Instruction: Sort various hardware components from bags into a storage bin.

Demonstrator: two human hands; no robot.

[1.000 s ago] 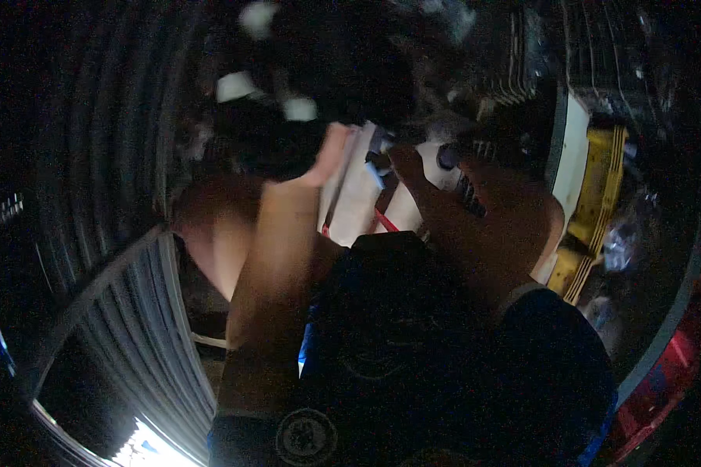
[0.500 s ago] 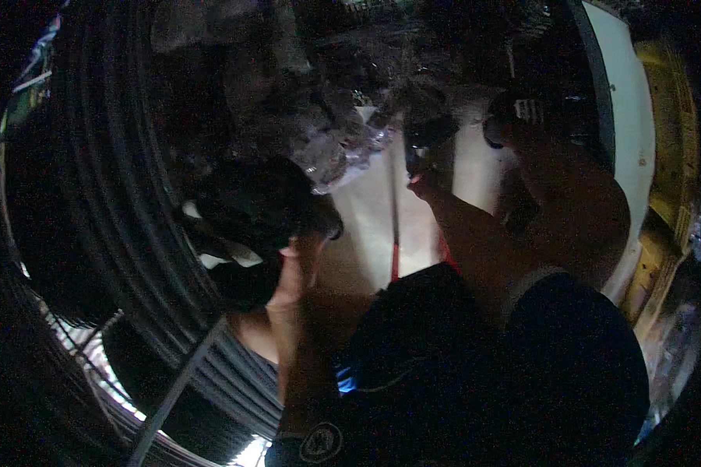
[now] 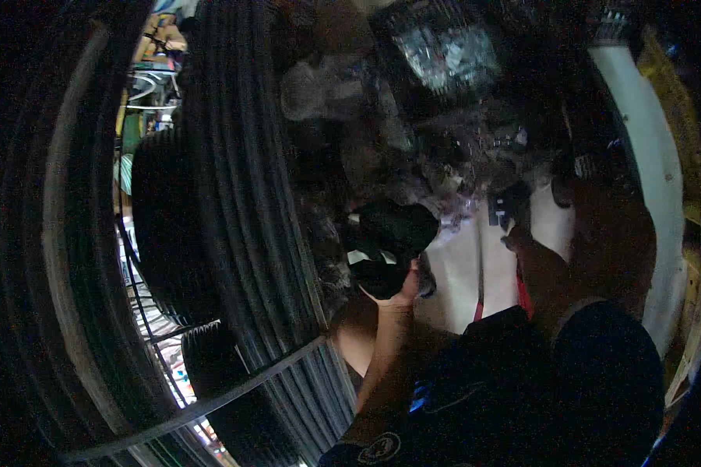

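Note:
My left hand point(image 3: 401, 284) is closed around a soft-looking black thing with white stripes point(image 3: 397, 229), gripping it from below. Its kind is lost in the dark. Right of it, my right hand point(image 3: 516, 235) appears closed at the lower end of a dark object with pale marks point(image 3: 509, 204); shadow hides most of the fingers. Between and below the hands lies a pale, flat surface point(image 3: 452, 280) with red strips near its front. My bare left knee point(image 3: 354, 338) shows beside the left forearm.
Ribbed black tyres point(image 3: 245, 179) stand close on the left, with a metal bar point(image 3: 202, 406) across them. Crumpled clear plastic point(image 3: 444, 171) lies beyond the hands. Farther off sits a container of shiny clear pieces point(image 3: 448, 50). A white panel point(image 3: 650, 179) and yellow boards point(image 3: 692, 202) border the right.
The view has swung left, so everything sits farther right, with more of the tyres showing. My left hand has also brought the black striped thing rightward, closer to the pale surface.

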